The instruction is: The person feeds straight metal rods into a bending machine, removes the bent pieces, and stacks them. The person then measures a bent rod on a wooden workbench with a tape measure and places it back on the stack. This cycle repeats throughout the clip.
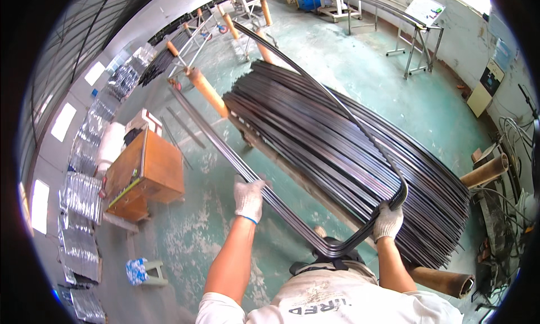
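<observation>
Bent bundle (292, 217): While it is held out in front of the body, over the green floor (197, 228), this group of long, thin, dark strips makes a U with two rounded corners. Its short side is nearest the person; its two long sides run away toward the upper left.

Left hand (249, 199): Wearing a pale knit glove, it grasps the left long side partway along, arm stretched forward.

Right hand (388, 220): Gloved the same way, it grasps the bundle close to the right-hand corner.

Stacked strips (337, 150): A broad layer of straight, dark, shiny lengths lies side by side beyond the bundle, slanting from upper left to lower right. The right long side crosses above them; whether it touches cannot be told.

Tan tubes (207, 93): Thick cylinders stick out around the stack, some at its near corners.

Person: A pale shirt (349, 296) with dark lettering fills the bottom edge.

Left of the work: A brown wooden cabinet (160, 164) stands on the floor, with a small stool (149, 272) nearer, its top blue and white. Silvery wrapped packages (81, 197) line the wall.

Upper right: A whiteboard (426, 10) leans on a metal stand.
</observation>
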Demonstrator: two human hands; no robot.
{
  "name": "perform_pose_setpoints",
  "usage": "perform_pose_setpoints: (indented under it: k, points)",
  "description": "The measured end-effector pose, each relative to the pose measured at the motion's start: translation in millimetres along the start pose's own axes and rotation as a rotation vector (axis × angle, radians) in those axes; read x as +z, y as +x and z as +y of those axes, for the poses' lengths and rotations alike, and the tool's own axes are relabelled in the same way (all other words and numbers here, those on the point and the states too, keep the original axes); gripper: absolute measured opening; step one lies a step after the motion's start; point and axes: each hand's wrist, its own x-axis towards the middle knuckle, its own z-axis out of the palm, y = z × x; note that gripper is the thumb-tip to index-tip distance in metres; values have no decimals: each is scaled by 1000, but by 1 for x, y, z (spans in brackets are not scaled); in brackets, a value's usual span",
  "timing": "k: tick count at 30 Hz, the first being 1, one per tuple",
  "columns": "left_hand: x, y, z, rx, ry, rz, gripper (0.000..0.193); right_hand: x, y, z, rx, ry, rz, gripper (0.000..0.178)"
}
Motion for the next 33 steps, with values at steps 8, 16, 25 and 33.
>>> perform_pose_setpoints:
  k: [8, 16, 25, 33]
  points:
    - [60, 187, -10, -205, -102, -129, 39, 137, 27, 34, 114, 23, 197, 17]
    - [60, 369, -75, -354, -53, -289, 42, 269, 16, 82, 253, 152, 368, 21]
    - [110, 520, -56, -393, 112, -568, 46, 412, 19, 121, 324, 239, 564, 18]
    - [120, 617, -103, -391, 469, -726, 30, 564, 72, 177, 702, 436, 707, 13]
